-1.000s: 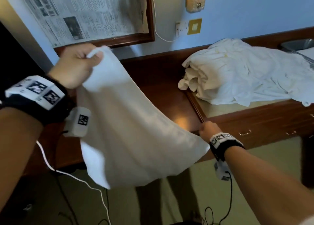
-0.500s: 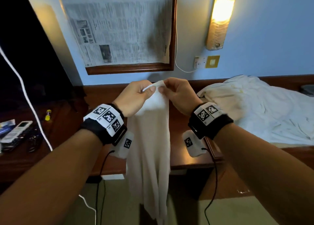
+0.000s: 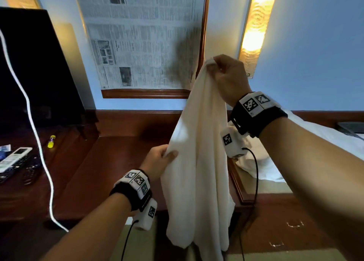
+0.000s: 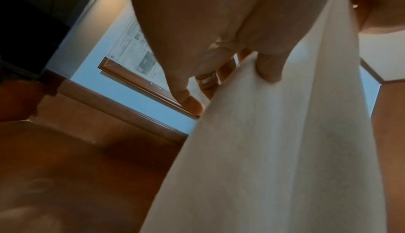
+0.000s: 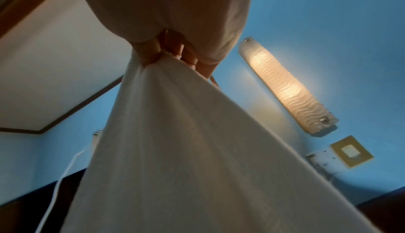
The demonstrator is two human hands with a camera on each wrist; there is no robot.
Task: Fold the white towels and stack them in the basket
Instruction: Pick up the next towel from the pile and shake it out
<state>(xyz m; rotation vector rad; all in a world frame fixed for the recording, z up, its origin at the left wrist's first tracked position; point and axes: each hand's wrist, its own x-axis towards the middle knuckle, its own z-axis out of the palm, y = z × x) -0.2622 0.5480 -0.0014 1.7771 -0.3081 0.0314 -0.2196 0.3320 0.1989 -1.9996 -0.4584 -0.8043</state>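
Note:
A white towel (image 3: 199,162) hangs doubled lengthwise in front of me, above the dark wooden desk (image 3: 118,162). My right hand (image 3: 226,77) is raised high and pinches the towel's top corners together. My left hand (image 3: 163,158) is lower and grips the towel's left edge about halfway down, thumb in front. In the left wrist view the thumb (image 4: 269,70) presses into the towel (image 4: 274,150). In the right wrist view the fingers (image 5: 166,53) bunch the cloth (image 5: 186,150) at its top. No basket is in view.
A heap of white towels (image 3: 315,142) lies to the right behind my right arm. Remote controls (image 3: 15,160) and a yellow tube (image 3: 51,141) lie at the desk's left. A white cable (image 3: 35,132) hangs on the left. A wall lamp (image 3: 256,24) glows above.
Both hands held the top corners together half a second ago. Since then my right hand has risen with the corners, and my left hand has slid down the towel's left edge.

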